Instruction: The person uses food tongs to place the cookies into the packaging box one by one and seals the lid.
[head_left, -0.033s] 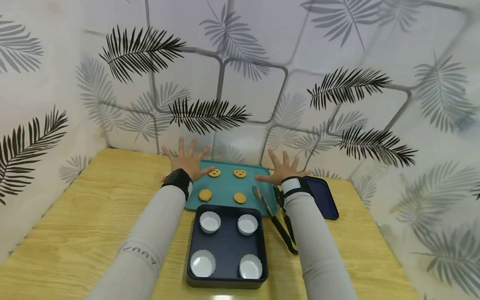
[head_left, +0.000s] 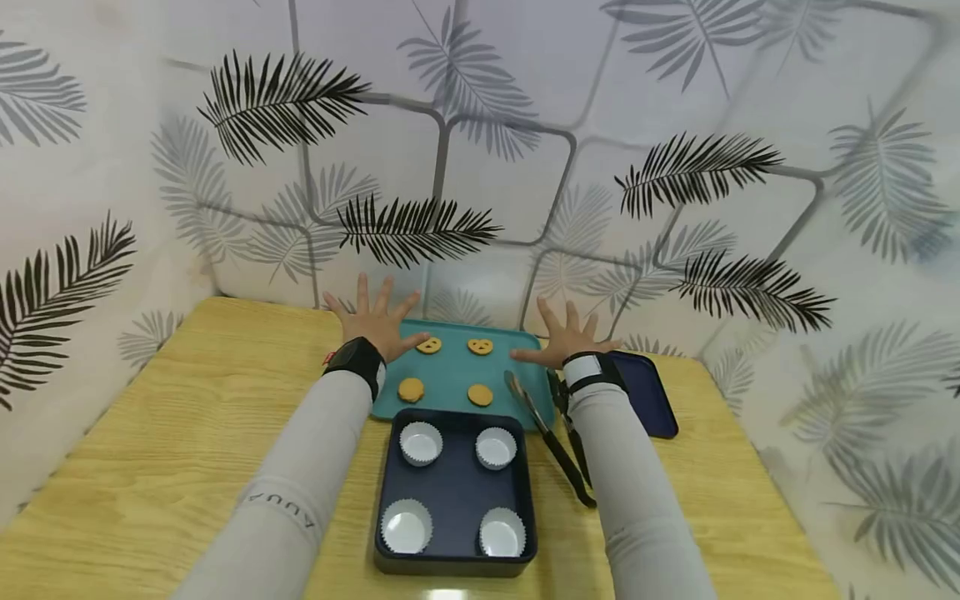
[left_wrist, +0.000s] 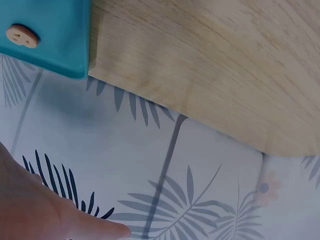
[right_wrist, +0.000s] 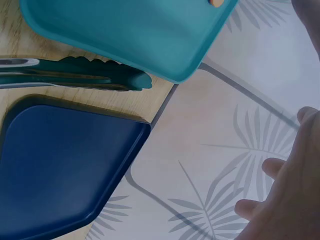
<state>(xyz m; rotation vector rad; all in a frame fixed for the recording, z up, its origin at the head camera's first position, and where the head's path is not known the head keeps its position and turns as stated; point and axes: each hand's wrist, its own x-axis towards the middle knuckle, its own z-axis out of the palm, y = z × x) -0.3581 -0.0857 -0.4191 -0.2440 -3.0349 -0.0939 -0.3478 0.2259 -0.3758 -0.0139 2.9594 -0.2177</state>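
My left hand (head_left: 375,325) is held out with its fingers straight and spread, overlapping the left edge of a teal tray (head_left: 450,367) in the head view. Spread the same way, my right hand (head_left: 566,337) hovers by the tray's right edge. Neither holds anything. On the tray lie two pretzel-shaped biscuits (head_left: 480,347) at the back and two round biscuits (head_left: 480,395) in front. In the left wrist view one pretzel-shaped biscuit (left_wrist: 22,36) shows, with part of my hand (left_wrist: 50,215) low at left. Only fingers of my right hand (right_wrist: 295,185) show in the right wrist view.
A deep navy pan (head_left: 453,492) stands in front, with several white paper cups (head_left: 496,448) in its corners. Two long-handled tools (head_left: 551,442) lie right of it; one is green-tipped tongs (right_wrist: 100,75). A flat navy tray (head_left: 648,396) sits at right. Patterned wall covering borders the wooden table (head_left: 187,417).
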